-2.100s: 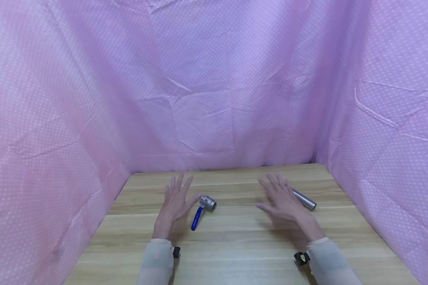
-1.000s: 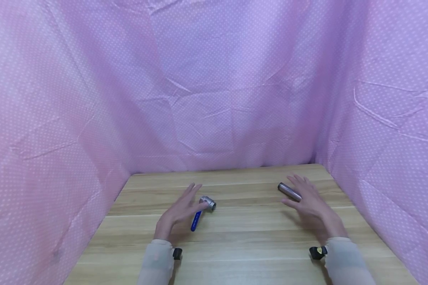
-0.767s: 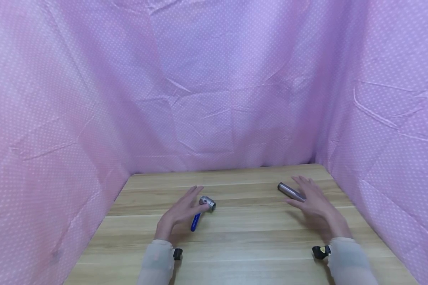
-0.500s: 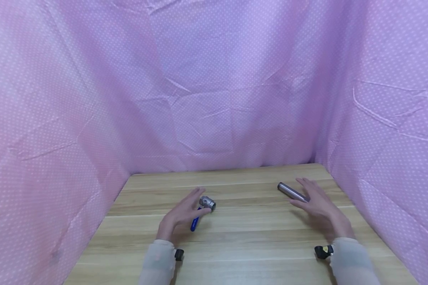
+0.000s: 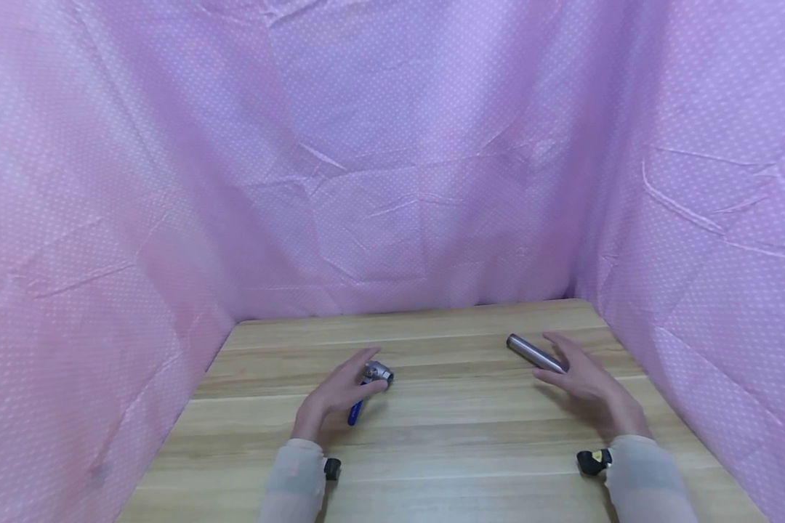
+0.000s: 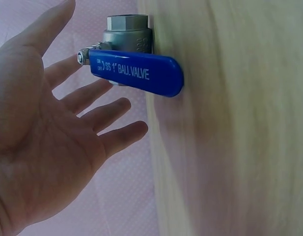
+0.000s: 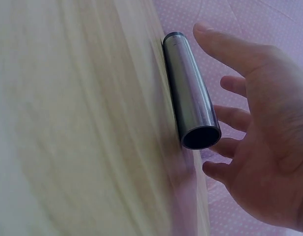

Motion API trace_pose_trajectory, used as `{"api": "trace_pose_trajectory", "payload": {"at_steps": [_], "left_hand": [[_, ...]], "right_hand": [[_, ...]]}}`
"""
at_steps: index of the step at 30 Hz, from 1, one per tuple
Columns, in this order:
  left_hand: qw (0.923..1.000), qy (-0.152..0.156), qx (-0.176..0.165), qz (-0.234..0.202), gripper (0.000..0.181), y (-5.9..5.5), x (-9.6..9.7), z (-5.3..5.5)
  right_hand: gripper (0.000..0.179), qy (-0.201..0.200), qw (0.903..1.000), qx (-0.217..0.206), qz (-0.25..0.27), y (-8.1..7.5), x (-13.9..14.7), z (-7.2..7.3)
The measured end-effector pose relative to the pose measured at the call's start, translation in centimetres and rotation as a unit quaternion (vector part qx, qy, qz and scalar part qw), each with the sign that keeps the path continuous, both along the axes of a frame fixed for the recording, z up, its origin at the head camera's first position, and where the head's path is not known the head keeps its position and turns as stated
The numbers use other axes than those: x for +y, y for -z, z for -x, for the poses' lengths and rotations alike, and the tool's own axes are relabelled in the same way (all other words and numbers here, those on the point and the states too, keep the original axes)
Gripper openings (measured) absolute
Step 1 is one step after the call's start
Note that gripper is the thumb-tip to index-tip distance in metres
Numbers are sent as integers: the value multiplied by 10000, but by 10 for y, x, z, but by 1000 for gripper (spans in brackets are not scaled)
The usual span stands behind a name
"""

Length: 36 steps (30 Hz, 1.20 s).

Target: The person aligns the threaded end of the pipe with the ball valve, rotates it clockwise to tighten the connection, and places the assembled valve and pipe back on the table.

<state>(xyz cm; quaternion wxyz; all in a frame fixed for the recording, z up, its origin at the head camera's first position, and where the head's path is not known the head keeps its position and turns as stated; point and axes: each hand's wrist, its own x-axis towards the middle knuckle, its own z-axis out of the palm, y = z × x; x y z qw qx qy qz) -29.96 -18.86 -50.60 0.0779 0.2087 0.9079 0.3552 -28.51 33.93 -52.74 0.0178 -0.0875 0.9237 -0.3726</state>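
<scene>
A steel ball valve (image 5: 379,373) with a blue lever handle (image 6: 136,73) lies on the table, left of the middle. My left hand (image 5: 335,390) hovers beside it, thumb and fingers spread to either side of the valve body without closing round it. In the left wrist view the handle reads "SS 1" BALL VALVE". On the right lies a short steel pipe (image 5: 531,351), its hollow end facing the right wrist camera. Around that near end, my right hand (image 5: 587,381) is held with thumb and fingers apart; the right wrist view shows a gap to the thumb.
The wooden table (image 5: 458,443) has pale grain and rounded far corners. Pink dotted cloth (image 5: 392,181) hangs behind it and along both sides. A small black wrist camera (image 5: 592,463) is strapped at each sleeve.
My left hand has turned and lowered toward the valve. My right hand has moved right and down from over the pipe to its near end. Valve and pipe stay put.
</scene>
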Motion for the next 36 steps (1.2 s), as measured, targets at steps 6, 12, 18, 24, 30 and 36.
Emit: {"api": "trace_pose_trajectory", "payload": {"at_steps": [6, 12, 18, 24, 30, 36], "left_hand": [[9997, -219, -104, -104, 79, 5, 2, 2], [9990, -389, -198, -118, 77, 10, 1, 2], [9993, -308, -142, -132, 76, 11, 0, 5], [9998, -191, 71, -57, 72, 14, -1, 8], [9996, -191, 103, -188, 67, 16, -1, 9], [9989, -256, 101, -373, 59, 17, -1, 9]], "right_hand": [[102, 96, 9997, -95, -183, 3, 1, 0], [100, 188, 9993, -12, -324, 5, 2, 0], [88, 146, 9993, 186, -273, 7, 2, 2], [68, 166, 9990, 326, -260, 9, 0, 3], [56, 150, 9971, 601, -449, 11, -2, 6], [42, 222, 9989, 296, -283, 9, -3, 5]]}}
